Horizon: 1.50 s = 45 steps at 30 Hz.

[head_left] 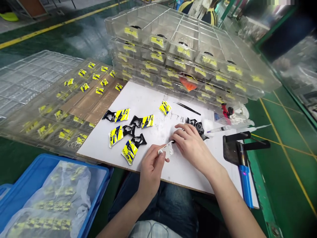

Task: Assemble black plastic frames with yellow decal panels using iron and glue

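My left hand (154,165) pinches a small white plastic part (168,150) between thumb and fingers, above the front of the white board. Close beside it, my right hand (189,140) has its fingers curled down over a small black plastic part (173,141), mostly hidden under the fingertips. Several black parts (196,125) lie in a heap just behind the right hand. On the left of the board are several yellow-and-blue printed panels (129,151) joined to black plastic pieces (139,140). A single yellow panel (164,107) lies farther back.
Stacked clear compartment trays (198,61) rise behind the white board (146,96). Black tweezers (188,108), a syringe (219,129), a black stand (230,150) and a blue pen-shaped tool (245,186) are to the right. A blue crate (42,165) stands lower left.
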Each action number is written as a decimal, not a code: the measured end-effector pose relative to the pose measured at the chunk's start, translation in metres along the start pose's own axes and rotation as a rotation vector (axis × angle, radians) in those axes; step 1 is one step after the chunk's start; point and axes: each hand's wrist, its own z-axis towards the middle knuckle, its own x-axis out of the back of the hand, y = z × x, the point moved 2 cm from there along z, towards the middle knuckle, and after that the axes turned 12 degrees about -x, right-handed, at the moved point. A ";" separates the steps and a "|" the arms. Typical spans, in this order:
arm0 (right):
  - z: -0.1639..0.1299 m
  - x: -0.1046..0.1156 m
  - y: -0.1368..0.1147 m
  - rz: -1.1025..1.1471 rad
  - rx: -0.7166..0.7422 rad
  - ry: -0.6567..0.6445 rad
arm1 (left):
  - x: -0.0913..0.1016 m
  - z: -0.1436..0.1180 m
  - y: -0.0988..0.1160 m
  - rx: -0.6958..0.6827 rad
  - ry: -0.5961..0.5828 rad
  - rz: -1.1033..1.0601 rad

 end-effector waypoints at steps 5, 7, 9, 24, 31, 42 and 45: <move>-0.022 0.048 -0.006 0.340 -0.257 0.351 | -0.002 -0.001 0.002 0.060 0.046 -0.011; -0.042 0.051 -0.013 0.611 -0.447 0.354 | -0.004 -0.004 0.003 0.089 0.058 0.001; -0.063 0.042 -0.023 0.825 -0.603 0.319 | -0.007 -0.009 0.005 0.116 0.044 0.036; -0.109 0.014 -0.035 1.000 -0.691 0.363 | -0.025 -0.021 0.036 -0.058 -0.411 0.231; -0.117 0.011 -0.037 0.937 -0.654 0.463 | -0.032 -0.025 0.036 -0.034 -0.433 0.248; -0.123 0.010 -0.036 0.970 -0.672 0.491 | -0.035 -0.026 0.038 0.000 -0.422 0.236; -0.122 0.007 -0.038 0.964 -0.701 0.483 | -0.037 -0.026 0.036 -0.027 -0.430 0.265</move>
